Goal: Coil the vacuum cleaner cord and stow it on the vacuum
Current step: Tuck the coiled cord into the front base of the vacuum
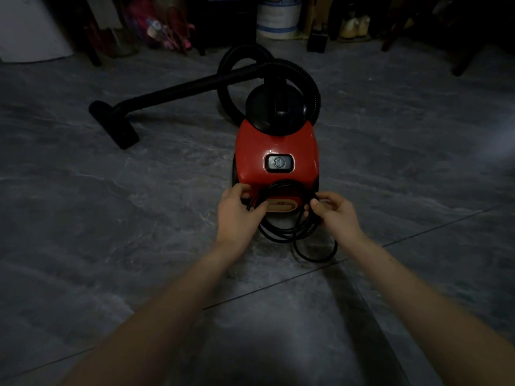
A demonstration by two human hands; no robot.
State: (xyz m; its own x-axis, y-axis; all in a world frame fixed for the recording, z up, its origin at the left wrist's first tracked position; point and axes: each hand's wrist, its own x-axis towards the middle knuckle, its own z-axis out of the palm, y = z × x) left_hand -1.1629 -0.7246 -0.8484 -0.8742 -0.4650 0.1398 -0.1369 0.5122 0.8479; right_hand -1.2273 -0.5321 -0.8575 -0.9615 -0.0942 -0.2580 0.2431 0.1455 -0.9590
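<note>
A red canister vacuum [276, 146] stands on the grey floor in the middle of the head view, its power button facing me. A black cord [289, 232] lies in several loops against the vacuum's near end, hanging down to the floor. My left hand [237, 215] pinches the loops on their left side. My right hand [334, 215] pinches the loops on their right side. A loose loop of the cord [315, 257] trails on the floor below my right hand. The plug is not visible.
The black hose [312, 87] curls behind the vacuum, and its wand [178, 89] runs left to a floor nozzle [114, 123]. A white bucket [278, 18], shoes and furniture legs line the dark far wall. A tile seam [278, 282] crosses the floor near me.
</note>
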